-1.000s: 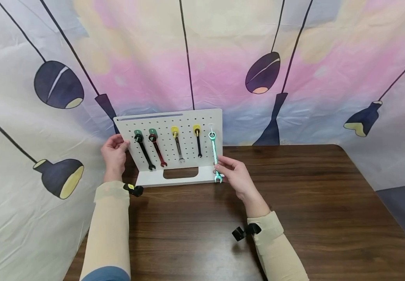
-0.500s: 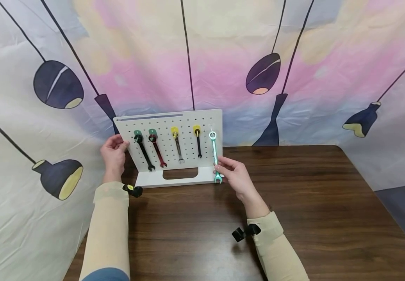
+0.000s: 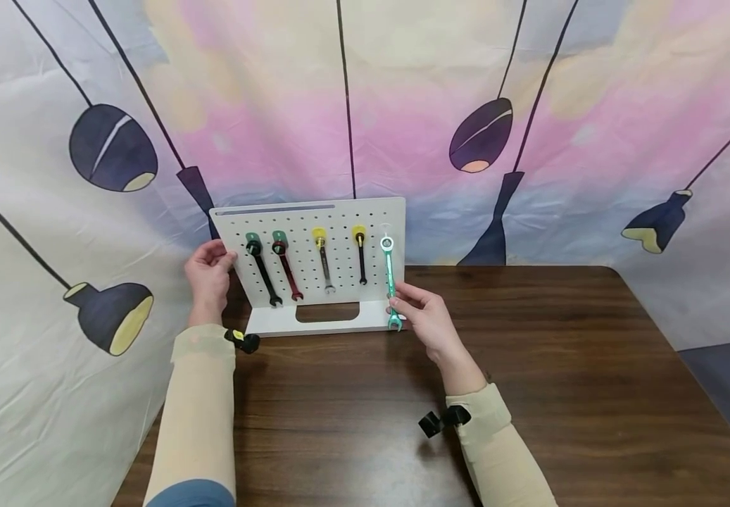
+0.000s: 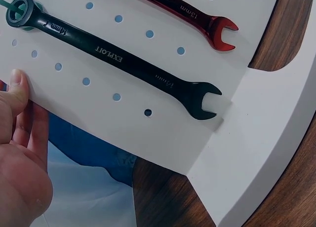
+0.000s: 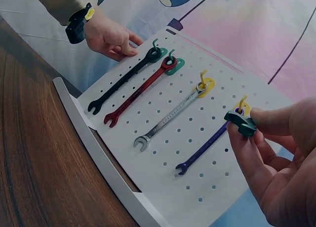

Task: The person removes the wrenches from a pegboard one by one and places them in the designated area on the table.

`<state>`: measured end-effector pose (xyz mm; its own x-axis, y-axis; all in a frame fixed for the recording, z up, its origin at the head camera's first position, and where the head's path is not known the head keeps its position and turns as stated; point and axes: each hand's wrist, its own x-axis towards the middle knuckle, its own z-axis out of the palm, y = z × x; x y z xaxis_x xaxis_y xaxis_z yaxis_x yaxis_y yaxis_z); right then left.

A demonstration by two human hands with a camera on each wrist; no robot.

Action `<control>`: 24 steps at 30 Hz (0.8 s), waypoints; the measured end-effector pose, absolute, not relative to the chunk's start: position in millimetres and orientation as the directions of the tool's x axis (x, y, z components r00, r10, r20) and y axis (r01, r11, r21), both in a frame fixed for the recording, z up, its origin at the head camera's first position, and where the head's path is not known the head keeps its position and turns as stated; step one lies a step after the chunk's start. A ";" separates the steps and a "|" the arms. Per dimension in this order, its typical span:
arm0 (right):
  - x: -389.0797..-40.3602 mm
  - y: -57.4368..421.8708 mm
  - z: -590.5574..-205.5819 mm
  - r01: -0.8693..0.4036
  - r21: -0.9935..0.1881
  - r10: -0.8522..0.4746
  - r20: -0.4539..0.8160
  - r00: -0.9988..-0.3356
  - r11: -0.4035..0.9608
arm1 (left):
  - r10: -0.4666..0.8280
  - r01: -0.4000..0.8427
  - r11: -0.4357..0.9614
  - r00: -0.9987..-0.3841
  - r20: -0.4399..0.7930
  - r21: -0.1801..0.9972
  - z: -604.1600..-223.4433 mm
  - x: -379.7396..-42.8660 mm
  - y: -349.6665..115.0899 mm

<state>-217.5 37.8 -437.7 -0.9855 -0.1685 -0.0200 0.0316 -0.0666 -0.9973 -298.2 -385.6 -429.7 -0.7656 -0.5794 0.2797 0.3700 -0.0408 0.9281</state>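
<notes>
Our head view shifts a little from the earlier frame — the hands stay in place. We see the right hand (image 3: 426, 317) pinch the shiny teal metal wrench (image 3: 390, 271) near its bottom end, at the right side of the white board full of little holes (image 3: 344, 271). We can't tell if its ring is hooked. The left hand (image 3: 209, 278) pinches the board's left edge — thumb in front, fingers behind. A black metal wrench (image 3: 265, 277) hangs nearest that hand.
</notes>
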 end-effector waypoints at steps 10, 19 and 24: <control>-215.3 39.9 -438.7 0.016 -0.999 -0.171 -0.008 -0.985 -0.042 | -0.593 0.353 -0.074 -0.767 0.243 0.933 -429.8 -299.2 -385.4; -215.2 43.1 -436.4 0.019 -0.998 -0.154 -0.009 -0.988 -0.063 | -0.601 0.329 -0.056 -0.765 0.231 0.943 -428.8 -297.8 -382.5; -216.6 44.7 -434.8 0.031 -0.998 -0.152 -0.021 -0.988 -0.061 | -0.610 0.348 -0.046 -0.752 0.249 0.937 -429.0 -297.4 -381.8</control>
<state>-216.6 44.7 -434.8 -0.9882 -0.1516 -0.0214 0.0310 -0.0613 -0.9976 -297.4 -381.8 -429.0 -0.7524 -0.6097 0.2492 0.3476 -0.0461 0.9365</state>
